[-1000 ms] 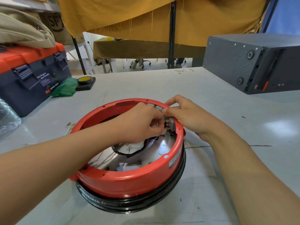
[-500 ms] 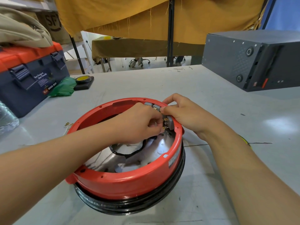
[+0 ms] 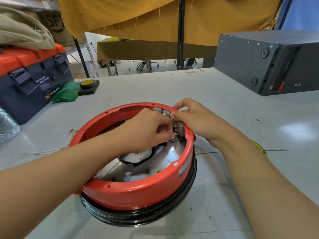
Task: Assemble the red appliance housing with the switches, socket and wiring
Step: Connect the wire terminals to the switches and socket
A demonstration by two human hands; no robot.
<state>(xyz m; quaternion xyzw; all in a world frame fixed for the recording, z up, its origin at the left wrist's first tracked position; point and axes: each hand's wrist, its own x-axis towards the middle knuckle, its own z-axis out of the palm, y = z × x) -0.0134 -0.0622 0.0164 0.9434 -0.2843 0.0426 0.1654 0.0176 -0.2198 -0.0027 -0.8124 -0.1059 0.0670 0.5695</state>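
The round red appliance housing (image 3: 138,192) lies upside down on the grey table, with a black ring (image 3: 138,218) under it and a shiny metal pan (image 3: 170,152) inside. Grey switches (image 3: 161,110) and a grey socket block with brass terminals (image 3: 180,129) sit in the far right wall. My left hand (image 3: 146,130) reaches inside, fingers pinched on something small at the brass terminals; what it pinches is hidden. My right hand (image 3: 195,119) grips the rim and the grey block from outside. A black wire loop (image 3: 136,161) lies on the pan.
A blue and orange toolbox (image 3: 29,80) stands at the left, with green cloth (image 3: 66,92) and a tape roll (image 3: 88,83) beside it. A dark grey metal box (image 3: 269,61) sits at the back right. Loose white wires (image 3: 51,150) lie left of the housing.
Both hands stay at the socket block on the rim. The fingers have shifted only slightly; the housing has not moved.
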